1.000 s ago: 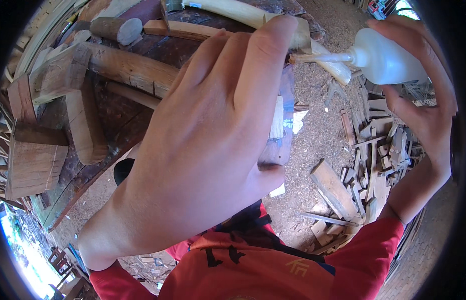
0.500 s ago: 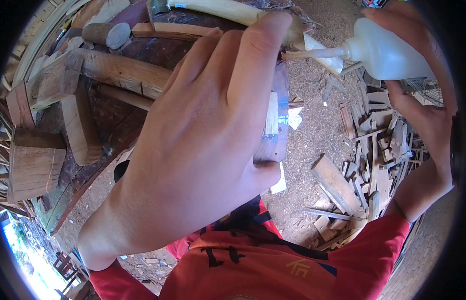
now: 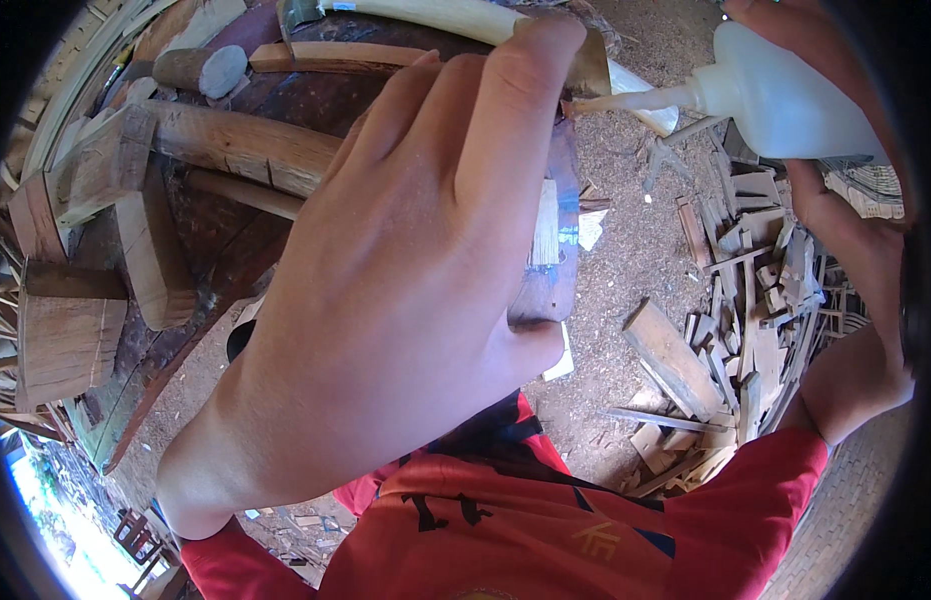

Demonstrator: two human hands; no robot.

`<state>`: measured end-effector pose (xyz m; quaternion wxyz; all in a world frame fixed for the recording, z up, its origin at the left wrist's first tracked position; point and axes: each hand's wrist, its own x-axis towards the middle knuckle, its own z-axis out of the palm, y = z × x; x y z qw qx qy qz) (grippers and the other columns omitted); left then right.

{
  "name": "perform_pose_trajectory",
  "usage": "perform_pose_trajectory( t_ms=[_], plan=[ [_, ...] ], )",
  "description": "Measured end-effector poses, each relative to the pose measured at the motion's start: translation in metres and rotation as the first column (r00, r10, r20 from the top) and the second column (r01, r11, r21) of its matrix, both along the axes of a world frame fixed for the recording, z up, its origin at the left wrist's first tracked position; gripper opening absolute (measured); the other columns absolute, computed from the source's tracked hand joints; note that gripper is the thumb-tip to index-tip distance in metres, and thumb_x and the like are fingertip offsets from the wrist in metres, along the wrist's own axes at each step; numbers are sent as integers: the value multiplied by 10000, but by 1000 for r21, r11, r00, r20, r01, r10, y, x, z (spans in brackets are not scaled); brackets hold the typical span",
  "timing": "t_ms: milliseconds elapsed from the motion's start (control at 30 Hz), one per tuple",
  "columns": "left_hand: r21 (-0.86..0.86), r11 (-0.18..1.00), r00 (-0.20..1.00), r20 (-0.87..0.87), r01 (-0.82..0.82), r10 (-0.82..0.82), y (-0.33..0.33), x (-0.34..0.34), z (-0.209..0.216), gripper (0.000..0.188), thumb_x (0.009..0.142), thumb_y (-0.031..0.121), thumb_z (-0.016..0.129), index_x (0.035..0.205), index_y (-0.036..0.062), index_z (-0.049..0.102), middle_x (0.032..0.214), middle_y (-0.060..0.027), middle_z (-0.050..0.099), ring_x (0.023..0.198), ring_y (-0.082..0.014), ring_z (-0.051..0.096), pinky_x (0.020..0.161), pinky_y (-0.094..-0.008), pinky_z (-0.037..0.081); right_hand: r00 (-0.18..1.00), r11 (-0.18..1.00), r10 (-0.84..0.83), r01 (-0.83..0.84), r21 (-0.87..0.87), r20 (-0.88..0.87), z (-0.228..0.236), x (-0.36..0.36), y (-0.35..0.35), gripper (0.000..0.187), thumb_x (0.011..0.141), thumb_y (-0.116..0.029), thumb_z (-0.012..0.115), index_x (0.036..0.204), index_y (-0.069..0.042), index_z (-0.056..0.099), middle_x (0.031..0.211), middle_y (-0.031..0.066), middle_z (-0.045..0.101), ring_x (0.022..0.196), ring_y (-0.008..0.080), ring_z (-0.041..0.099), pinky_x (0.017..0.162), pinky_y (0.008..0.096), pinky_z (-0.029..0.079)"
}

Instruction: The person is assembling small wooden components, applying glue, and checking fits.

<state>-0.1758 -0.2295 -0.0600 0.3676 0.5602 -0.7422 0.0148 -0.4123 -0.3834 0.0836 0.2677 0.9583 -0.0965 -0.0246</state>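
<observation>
My left hand (image 3: 405, 260) fills the middle of the view, back upward, its fingers curled over the bench edge. What it grips is hidden under the palm, with only a brownish edge (image 3: 589, 68) showing beyond the index finger. At the upper right my right hand (image 3: 835, 190) is closed round a whitish plastic squeeze bottle (image 3: 800, 95), which lies on its side. Its long nozzle (image 3: 635, 100) points left, and the tip is close beside my left index finger.
Cut wood blocks (image 3: 155, 260) and a curved wooden piece (image 3: 235, 145) lie on the dark bench (image 3: 225, 265) at left. A pale rounded pole (image 3: 435, 15) crosses the far side. Offcuts (image 3: 755, 330) are heaped on the sawdust-covered floor (image 3: 615, 270) at right.
The bottle and my right hand have shifted slightly to the right, and the bottle is tilted a little more. The nozzle tip stays near my left fingers. My left hand has hardly moved.
</observation>
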Motion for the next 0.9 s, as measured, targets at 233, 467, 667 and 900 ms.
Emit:
perform_pose_trajectory(
  t_ms=[233, 467, 667, 900],
  plan=[
    [38, 999, 1000, -27, -9, 11, 3, 1, 3, 1087, 532, 84, 912, 1483, 33, 387, 1317, -210, 556, 1262, -377, 577, 1075, -432, 453, 1000, 1000, -2, 2, 3, -4, 0, -1, 1, 628, 781, -84, 752, 1397, -88, 627, 1412, 132, 623, 1302, 296, 605, 1104, 442, 484],
    [97, 995, 997, -73, -12, 19, 5, -3, 8, 1078, 533, 83, 910, 1477, 38, 393, 1308, -209, 562, 1259, -375, 581, 1073, -431, 455, 1000, 1000, -8, 8, 7, -6, 0, 0, 2, 627, 787, -97, 749, 1401, -86, 621, 1414, 134, 621, 1304, 298, 603, 1106, 444, 482],
    [134, 991, 994, -106, -17, 32, 5, -6, 11, 1070, 533, 82, 909, 1473, 41, 398, 1301, -209, 567, 1257, -374, 585, 1070, -431, 458, 1000, 1000, -13, 14, 9, -7, -1, -1, 3, 627, 792, -108, 747, 1405, -83, 616, 1416, 136, 619, 1306, 299, 602, 1107, 446, 480],
    [47, 998, 996, -77, 38, -35, 6, -1, 4, 1011, 526, 103, 919, 1416, 57, 442, 1278, -199, 581, 1216, -381, 598, 1028, -430, 475, 1000, 1000, -19, 19, 13, -12, -1, -1, 4, 627, 798, -121, 744, 1409, -80, 610, 1418, 138, 617, 1308, 301, 599, 1109, 449, 478]
  ],
)
